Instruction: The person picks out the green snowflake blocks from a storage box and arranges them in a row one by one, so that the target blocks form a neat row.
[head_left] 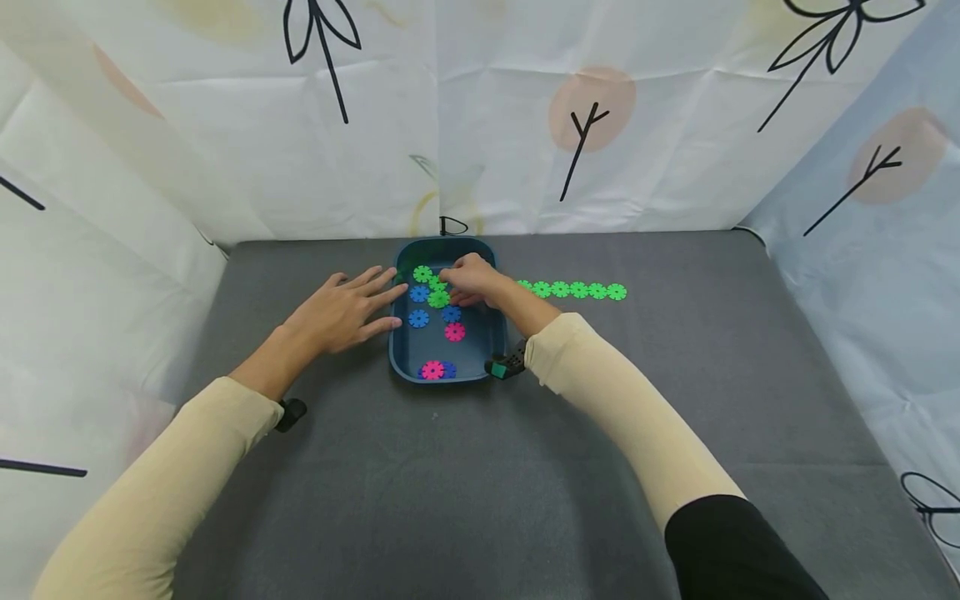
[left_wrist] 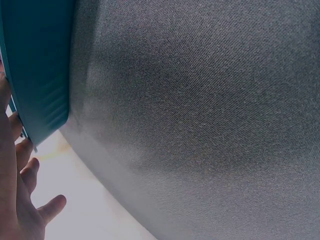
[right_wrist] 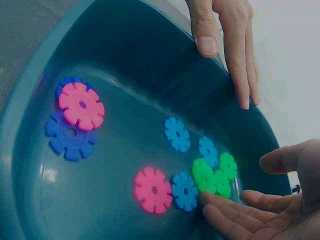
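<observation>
A dark teal plastic tray point(head_left: 480, 354) holds several flower-shaped notched discs. My left hand point(head_left: 339, 315) rests its spread, straight fingers on the tray's left rim. My right hand point(head_left: 474, 280) reaches inside over the far part of the tray. In the right wrist view its thumb stands apart from the fingers, and the fingertips point(right_wrist: 212, 215) lie beside the green discs point(right_wrist: 204, 175), with nothing gripped. Blue discs point(head_left: 418, 318) and a pink disc point(head_left: 454, 332) lie close by. Another pink disc point(head_left: 432, 370) overlaps blue ones at the near end.
To the right of the tray, a straight row of green discs point(head_left: 579, 290) lies on the grey cloth-covered table point(head_left: 420, 492). My right forearm crosses above its left end. A white patterned curtain point(head_left: 495, 158) hangs along the back and sides.
</observation>
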